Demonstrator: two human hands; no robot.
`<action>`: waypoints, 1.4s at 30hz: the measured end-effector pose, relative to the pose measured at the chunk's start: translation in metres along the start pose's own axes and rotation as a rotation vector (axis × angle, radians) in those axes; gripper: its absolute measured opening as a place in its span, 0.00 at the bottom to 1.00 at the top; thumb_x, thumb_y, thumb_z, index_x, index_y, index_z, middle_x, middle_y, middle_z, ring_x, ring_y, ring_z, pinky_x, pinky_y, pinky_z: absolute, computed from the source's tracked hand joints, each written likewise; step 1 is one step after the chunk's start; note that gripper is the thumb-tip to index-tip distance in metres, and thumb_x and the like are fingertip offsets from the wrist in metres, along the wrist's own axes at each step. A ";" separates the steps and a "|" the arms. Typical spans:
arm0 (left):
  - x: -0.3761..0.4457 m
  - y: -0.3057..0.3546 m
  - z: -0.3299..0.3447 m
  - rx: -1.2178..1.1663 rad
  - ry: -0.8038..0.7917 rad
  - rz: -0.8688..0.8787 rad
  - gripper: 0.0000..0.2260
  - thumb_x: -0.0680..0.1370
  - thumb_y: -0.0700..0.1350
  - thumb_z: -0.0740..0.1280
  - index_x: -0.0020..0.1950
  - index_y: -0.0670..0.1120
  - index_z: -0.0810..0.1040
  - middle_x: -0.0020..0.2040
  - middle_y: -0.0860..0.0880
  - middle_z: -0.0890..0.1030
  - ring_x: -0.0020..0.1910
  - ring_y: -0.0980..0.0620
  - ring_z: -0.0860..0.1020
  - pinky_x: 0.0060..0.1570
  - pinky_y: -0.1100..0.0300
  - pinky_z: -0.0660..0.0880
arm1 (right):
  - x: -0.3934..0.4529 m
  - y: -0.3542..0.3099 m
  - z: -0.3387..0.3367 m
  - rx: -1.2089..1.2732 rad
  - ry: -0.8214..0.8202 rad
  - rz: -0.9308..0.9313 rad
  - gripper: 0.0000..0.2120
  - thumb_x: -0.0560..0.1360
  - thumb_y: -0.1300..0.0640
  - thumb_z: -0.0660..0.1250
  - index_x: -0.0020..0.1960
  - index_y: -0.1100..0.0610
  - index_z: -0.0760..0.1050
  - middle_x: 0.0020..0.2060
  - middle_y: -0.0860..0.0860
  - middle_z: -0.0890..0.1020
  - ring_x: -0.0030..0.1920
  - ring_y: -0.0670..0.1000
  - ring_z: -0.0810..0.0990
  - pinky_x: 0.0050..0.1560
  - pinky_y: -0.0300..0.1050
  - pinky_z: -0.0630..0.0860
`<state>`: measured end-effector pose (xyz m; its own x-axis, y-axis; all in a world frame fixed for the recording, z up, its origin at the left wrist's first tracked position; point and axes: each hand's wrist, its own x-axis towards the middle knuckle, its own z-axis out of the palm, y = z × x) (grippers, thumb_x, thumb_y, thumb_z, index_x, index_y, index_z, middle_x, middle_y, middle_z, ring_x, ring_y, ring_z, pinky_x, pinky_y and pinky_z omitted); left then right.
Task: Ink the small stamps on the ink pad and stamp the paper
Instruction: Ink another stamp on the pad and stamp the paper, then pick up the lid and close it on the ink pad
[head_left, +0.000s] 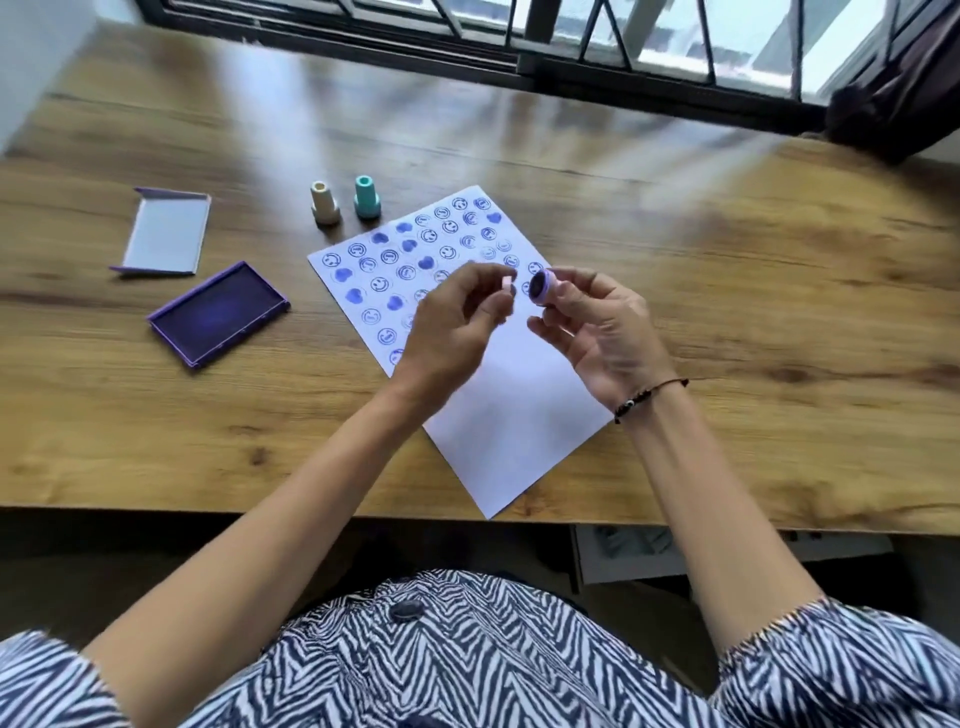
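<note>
both hands pinch: right hand (597, 332) tips purple stamp (543, 286) face leftward; left hand (452, 322) holds cap (506, 285)

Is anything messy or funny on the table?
Nothing is spilled or broken. The paper lies crooked, one corner poking past the table edge. The ink pad sits open, its lid beside it. Some stamped faces look faint. The right hand holds a purple stamp face-up.
</note>
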<state>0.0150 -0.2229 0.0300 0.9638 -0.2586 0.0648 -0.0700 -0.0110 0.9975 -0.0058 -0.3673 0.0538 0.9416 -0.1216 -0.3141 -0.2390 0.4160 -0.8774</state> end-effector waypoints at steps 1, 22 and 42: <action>-0.002 0.004 0.001 -0.051 -0.011 -0.011 0.08 0.76 0.36 0.62 0.52 0.44 0.74 0.42 0.50 0.79 0.40 0.55 0.77 0.47 0.64 0.76 | -0.002 0.001 0.005 0.009 -0.027 -0.003 0.04 0.68 0.66 0.69 0.41 0.60 0.77 0.29 0.50 0.83 0.31 0.48 0.76 0.37 0.42 0.81; -0.021 0.020 -0.084 0.069 0.278 -0.009 0.06 0.74 0.44 0.66 0.41 0.43 0.79 0.30 0.54 0.78 0.28 0.60 0.75 0.31 0.66 0.72 | 0.009 0.024 0.105 -0.550 -0.236 -0.319 0.07 0.71 0.66 0.69 0.38 0.58 0.74 0.29 0.57 0.76 0.32 0.55 0.80 0.34 0.45 0.83; -0.076 -0.006 -0.141 0.158 0.774 -0.227 0.09 0.75 0.45 0.63 0.52 0.45 0.78 0.44 0.45 0.81 0.45 0.47 0.79 0.52 0.44 0.77 | 0.116 0.048 0.227 -1.878 -0.475 -0.993 0.14 0.71 0.56 0.64 0.55 0.58 0.73 0.51 0.60 0.79 0.59 0.61 0.69 0.50 0.53 0.72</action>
<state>-0.0212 -0.0668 0.0232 0.8594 0.5052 -0.0790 0.1686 -0.1341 0.9765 0.1457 -0.1570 0.0574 0.7721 0.6122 0.1706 0.6180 -0.7859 0.0232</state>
